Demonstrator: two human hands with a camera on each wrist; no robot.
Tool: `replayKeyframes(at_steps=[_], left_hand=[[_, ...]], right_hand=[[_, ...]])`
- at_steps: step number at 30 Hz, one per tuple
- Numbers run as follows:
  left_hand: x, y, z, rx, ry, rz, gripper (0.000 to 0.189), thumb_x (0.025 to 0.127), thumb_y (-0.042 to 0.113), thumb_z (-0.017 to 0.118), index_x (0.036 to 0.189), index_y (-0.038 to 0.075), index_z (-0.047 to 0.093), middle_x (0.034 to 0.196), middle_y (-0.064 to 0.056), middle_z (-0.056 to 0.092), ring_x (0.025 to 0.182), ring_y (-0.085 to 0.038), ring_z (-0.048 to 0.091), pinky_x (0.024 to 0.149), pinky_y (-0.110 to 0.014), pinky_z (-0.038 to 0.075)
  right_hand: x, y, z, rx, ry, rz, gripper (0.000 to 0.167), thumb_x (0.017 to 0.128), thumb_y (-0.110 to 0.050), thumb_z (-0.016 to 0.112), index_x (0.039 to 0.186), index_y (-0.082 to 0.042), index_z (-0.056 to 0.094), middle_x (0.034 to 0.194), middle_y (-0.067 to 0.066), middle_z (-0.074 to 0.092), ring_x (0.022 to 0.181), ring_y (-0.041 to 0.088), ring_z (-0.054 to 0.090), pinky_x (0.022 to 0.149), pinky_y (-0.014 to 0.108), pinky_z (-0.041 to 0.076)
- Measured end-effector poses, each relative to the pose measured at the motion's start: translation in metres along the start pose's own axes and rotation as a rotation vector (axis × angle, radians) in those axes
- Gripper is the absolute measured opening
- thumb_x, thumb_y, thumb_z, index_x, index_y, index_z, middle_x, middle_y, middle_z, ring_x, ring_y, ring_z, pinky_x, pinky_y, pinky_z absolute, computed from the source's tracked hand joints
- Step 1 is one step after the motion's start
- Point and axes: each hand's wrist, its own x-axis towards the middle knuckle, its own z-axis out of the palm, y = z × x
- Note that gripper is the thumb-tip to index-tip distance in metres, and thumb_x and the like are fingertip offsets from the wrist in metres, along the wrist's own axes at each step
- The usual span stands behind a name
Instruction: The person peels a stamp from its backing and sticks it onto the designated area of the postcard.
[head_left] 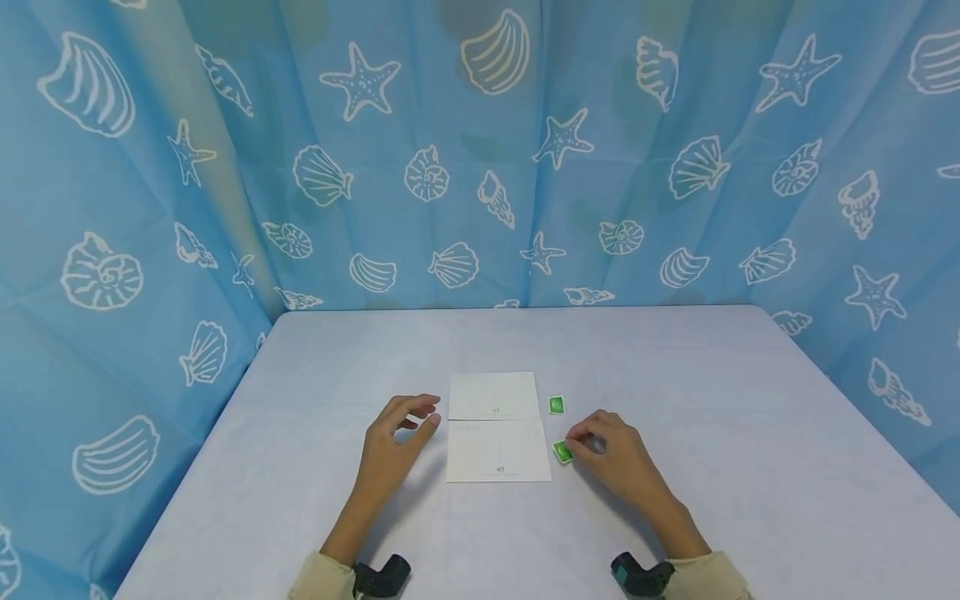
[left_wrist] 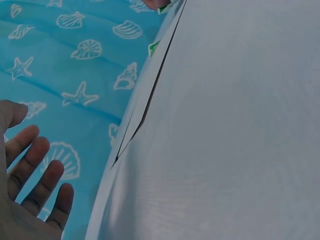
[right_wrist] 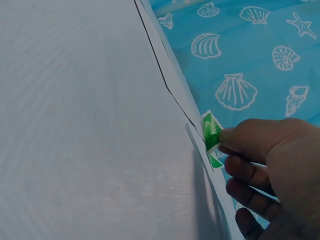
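My right hand [head_left: 621, 454] pinches a small green stamp [head_left: 560, 452] with a white border between thumb and forefinger, beside the right edge of the nearer white card [head_left: 495, 454]. In the right wrist view the held stamp [right_wrist: 211, 131] is tilted up at the fingertips. A second green stamp [head_left: 556, 405] lies on the table, right of the farther white card [head_left: 491, 396]. Both cards lie one behind the other, each with a small dark print near its lower edge. My left hand [head_left: 393, 437] hovers left of the cards, fingers relaxed and holding nothing.
A white-covered table [head_left: 300, 375] lies under everything. Behind it and along both sides hangs a blue curtain [head_left: 420, 217] with white shells and starfish. Dark wrist devices [head_left: 382, 577] sit at both sleeve cuffs.
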Motion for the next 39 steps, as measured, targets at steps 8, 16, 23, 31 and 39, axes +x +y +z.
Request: replayKeyframes(at_steps=[8, 16, 23, 31, 39], left_hand=[[-0.001, 0.001, 0.002, -0.02, -0.015, 0.004, 0.024, 0.095, 0.03, 0.071, 0.119, 0.024, 0.071, 0.109, 0.004, 0.065, 0.102, -0.008, 0.059, 0.089, -0.043, 0.051], [-0.002, 0.002, 0.003, -0.026, -0.024, 0.041, 0.025, 0.095, 0.026, 0.071, 0.119, 0.019, 0.071, 0.108, 0.005, 0.065, 0.101, -0.01, 0.06, 0.087, -0.043, 0.052], [-0.003, 0.005, 0.005, -0.043, -0.029, 0.026, 0.024, 0.095, 0.026, 0.071, 0.118, 0.02, 0.071, 0.107, 0.006, 0.065, 0.1, -0.01, 0.06, 0.087, -0.042, 0.053], [-0.004, 0.007, 0.009, -0.035, -0.031, 0.017, 0.022, 0.095, 0.028, 0.072, 0.117, 0.024, 0.072, 0.105, 0.01, 0.065, 0.099, -0.008, 0.06, 0.086, -0.036, 0.052], [-0.006, 0.009, 0.013, -0.031, -0.046, 0.005, 0.022, 0.096, 0.029, 0.07, 0.116, 0.022, 0.072, 0.105, 0.011, 0.065, 0.099, -0.008, 0.06, 0.087, -0.039, 0.052]], right_hand=[[0.0, -0.004, 0.0, 0.037, 0.096, -0.012, 0.005, 0.089, -0.019, 0.078, 0.088, -0.016, 0.074, 0.091, -0.01, 0.062, 0.094, 0.013, 0.058, 0.084, 0.042, 0.05], [0.0, -0.008, 0.0, 0.068, 0.217, -0.046, 0.009, 0.085, -0.011, 0.08, 0.09, -0.017, 0.076, 0.091, -0.011, 0.062, 0.094, 0.011, 0.058, 0.081, 0.041, 0.051], [0.0, -0.014, 0.0, 0.055, 0.293, -0.132, 0.012, 0.083, -0.008, 0.082, 0.091, -0.014, 0.076, 0.091, -0.009, 0.063, 0.094, 0.012, 0.058, 0.081, 0.031, 0.049], [0.0, -0.022, -0.002, 0.066, 0.431, -0.283, 0.018, 0.079, -0.001, 0.084, 0.093, -0.011, 0.077, 0.095, -0.006, 0.063, 0.096, 0.014, 0.056, 0.081, 0.018, 0.043], [0.0, -0.027, -0.001, 0.074, 0.488, -0.388, 0.023, 0.077, 0.003, 0.083, 0.095, -0.009, 0.076, 0.096, 0.0, 0.064, 0.096, 0.02, 0.056, 0.084, 0.022, 0.041]])
